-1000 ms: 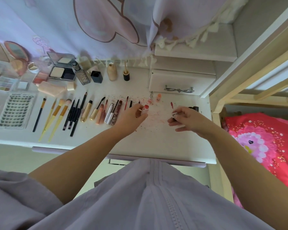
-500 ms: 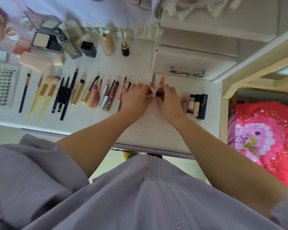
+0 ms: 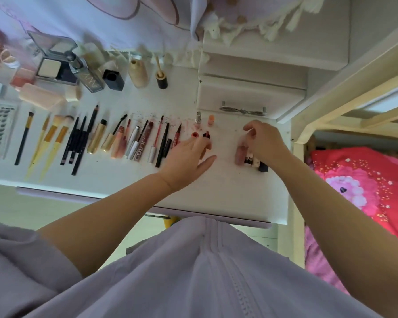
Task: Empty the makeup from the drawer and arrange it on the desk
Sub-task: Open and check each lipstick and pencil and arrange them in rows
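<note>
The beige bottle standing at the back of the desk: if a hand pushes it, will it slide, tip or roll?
The beige bottle stands upright on a fairly wide base, so a low push would probably slide it. Its narrow neck sits high; a push there may tip it. Its rounded body would likely roll once down, perhaps toward the black jar beside it.

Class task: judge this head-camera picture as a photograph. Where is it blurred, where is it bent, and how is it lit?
Head view: soft, even daylight and no hard shadows on the desk; motion blur smears the left hand, the right hand and the tubes under it; wide-angle bending curves the bed frame and desk edge; the brushes read fairly sharp.
</note>
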A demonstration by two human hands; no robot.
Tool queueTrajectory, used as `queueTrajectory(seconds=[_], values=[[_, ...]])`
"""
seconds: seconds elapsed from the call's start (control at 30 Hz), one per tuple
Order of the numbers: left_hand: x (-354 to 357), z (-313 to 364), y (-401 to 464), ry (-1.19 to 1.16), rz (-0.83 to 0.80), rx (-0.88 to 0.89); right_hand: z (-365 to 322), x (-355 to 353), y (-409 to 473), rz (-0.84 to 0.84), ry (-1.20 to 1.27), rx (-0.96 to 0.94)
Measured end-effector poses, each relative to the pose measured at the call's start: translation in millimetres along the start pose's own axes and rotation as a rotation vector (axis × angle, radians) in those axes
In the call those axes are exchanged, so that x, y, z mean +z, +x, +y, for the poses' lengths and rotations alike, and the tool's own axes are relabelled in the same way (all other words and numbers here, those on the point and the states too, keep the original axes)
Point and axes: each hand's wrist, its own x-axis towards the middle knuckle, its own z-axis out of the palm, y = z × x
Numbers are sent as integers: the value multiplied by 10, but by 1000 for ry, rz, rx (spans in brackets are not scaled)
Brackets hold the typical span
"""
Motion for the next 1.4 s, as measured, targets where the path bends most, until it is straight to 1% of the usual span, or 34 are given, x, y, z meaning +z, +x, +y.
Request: queueTrajectory(seconds=[0.03,0.07,0.1,0.17,0.23,0.3,0.37,0.5,0.53,0.57,0.6,0.7,0.8,0.97,1.13,1.23,1.3,1.37,1.4], values=[[74,107,48,-28,-75,41,38,-47,43,-41,-25,26],[175,215,115,-43,-159,33,51,-78,83,-83,-39,41],[297,312,200,-39,-237,-33,46,-94,121,-111,-53,44],[537,460,371,83,-337,-212,17,-98,181,-135,-105,10],[714,526,492,219,-331,-334,-26,-94,219,-145,-162,-46],[817,530,546,263,-326,-427,-54,-90,244,-161,-198,-81],[876,527,568,236,-331,-505,-57,-87,260,-185,-220,-101],[854,549,620,46,-339,-726,-50,-96,281,-218,-212,-145],[819,543,601,18,-339,-738,-53,-104,277,-222,-201,-156],[770,531,566,-7,-327,-710,-59,-121,265,-228,-195,-166],[705,518,517,-35,-302,-644,-63,-138,245,-240,-195,-172],[489,464,362,-54,-246,-389,-75,-188,147,-309,-192,-147],[327,433,312,-57,-244,-284,-122,-223,0,-309,-184,-161],[76,488,285,-144,-232,-288,-325,-279,-282,-197,67,-144],[-215,531,179,-336,-276,-299,-467,-266,-578,-126,243,-187],[-393,575,127,-667,-307,-381,-508,-236,-753,-47,342,-286],[-525,579,98,-788,-314,-385,-567,-250,-824,-30,409,-350],[-639,554,96,-754,-321,-356,-637,-290,-849,-76,423,-339],[-684,533,100,-673,-322,-329,-658,-308,-858,-120,411,-320]])
